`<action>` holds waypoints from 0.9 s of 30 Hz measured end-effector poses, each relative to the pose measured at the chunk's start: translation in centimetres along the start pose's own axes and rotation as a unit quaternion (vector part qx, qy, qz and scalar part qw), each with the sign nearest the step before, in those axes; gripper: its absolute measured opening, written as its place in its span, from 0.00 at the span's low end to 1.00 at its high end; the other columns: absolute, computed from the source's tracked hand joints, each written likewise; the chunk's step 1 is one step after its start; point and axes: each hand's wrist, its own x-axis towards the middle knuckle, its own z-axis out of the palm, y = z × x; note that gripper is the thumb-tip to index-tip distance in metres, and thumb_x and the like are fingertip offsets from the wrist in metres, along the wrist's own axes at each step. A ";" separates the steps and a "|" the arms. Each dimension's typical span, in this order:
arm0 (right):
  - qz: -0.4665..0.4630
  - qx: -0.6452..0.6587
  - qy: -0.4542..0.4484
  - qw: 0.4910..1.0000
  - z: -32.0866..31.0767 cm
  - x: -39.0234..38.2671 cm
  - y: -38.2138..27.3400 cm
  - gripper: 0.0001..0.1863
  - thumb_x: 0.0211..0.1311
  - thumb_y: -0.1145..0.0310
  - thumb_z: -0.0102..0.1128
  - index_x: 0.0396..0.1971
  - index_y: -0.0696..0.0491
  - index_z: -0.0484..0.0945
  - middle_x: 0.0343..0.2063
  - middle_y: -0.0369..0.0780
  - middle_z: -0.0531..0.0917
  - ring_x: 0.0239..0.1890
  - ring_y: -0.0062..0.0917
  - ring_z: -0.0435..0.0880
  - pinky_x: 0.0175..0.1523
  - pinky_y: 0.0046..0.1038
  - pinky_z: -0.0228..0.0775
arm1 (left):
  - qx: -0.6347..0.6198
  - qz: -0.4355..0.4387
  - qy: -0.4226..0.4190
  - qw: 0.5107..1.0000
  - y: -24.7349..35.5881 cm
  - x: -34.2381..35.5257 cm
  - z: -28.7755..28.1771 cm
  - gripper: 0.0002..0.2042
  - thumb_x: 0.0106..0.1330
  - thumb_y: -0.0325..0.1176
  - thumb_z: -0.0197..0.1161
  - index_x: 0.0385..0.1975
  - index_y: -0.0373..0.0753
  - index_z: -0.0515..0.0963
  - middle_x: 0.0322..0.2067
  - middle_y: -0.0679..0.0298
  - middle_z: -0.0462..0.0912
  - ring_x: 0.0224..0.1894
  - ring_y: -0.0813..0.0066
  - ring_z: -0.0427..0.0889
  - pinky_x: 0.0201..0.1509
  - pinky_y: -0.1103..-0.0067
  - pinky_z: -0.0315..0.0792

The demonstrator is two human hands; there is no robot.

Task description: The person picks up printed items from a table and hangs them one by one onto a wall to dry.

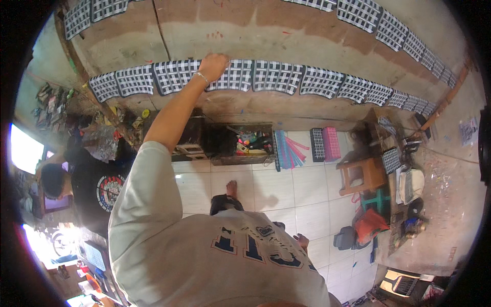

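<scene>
My left hand point(214, 66), with a bracelet at the wrist, is raised to the lower hanging row of black-and-white checked pieces point(277, 77). Its fingers are closed at the upper edge of one checked piece point(225, 81), partly covering it. Similar flat pieces hang side by side along the wall to both sides. Down beside my body, my right hand point(303, 240) shows only in part past the shirt. Its fingers look loosely apart, and nothing is visible in them.
A second checked row point(358, 14) hangs higher. Below stands an open wooden box point(240, 159) of odds and ends, beside blue and pink strips point(290, 149) and checked stacks point(331, 144). A wooden stool point(376, 174) is at right; another person point(94, 187) is at left.
</scene>
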 end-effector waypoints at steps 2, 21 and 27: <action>-0.004 0.020 0.005 1.000 3.1 0.3 -2.0 0.16 0.57 0.67 0.51 0.44 0.58 0.71 0.34 0.45 0.79 0.29 0.32 0.80 0.31 0.29 0.72 | -0.062 0.010 -0.020 0.998 -1.2 1.1 0.6 0.11 0.61 0.39 0.51 0.34 0.43 0.78 0.35 0.56 0.79 0.41 0.56 0.77 0.47 0.65 0.69; 0.079 0.091 0.022 0.992 18.1 5.0 -14.7 0.17 0.58 0.63 0.50 0.43 0.59 0.71 0.33 0.47 0.79 0.30 0.36 0.79 0.34 0.34 0.73 | -0.227 0.065 0.127 0.964 -5.3 2.3 3.6 0.05 0.47 0.35 0.66 0.23 0.43 0.81 0.21 0.59 0.80 0.26 0.60 0.79 0.32 0.70 0.73; -0.013 0.046 -0.004 0.999 17.0 7.9 -13.2 0.15 0.59 0.68 0.49 0.42 0.62 0.71 0.35 0.49 0.78 0.34 0.40 0.79 0.37 0.38 0.75 | -0.265 0.091 0.178 0.943 -5.3 2.7 3.4 0.08 0.49 0.39 0.65 0.25 0.43 0.79 0.20 0.58 0.79 0.25 0.58 0.79 0.31 0.70 0.73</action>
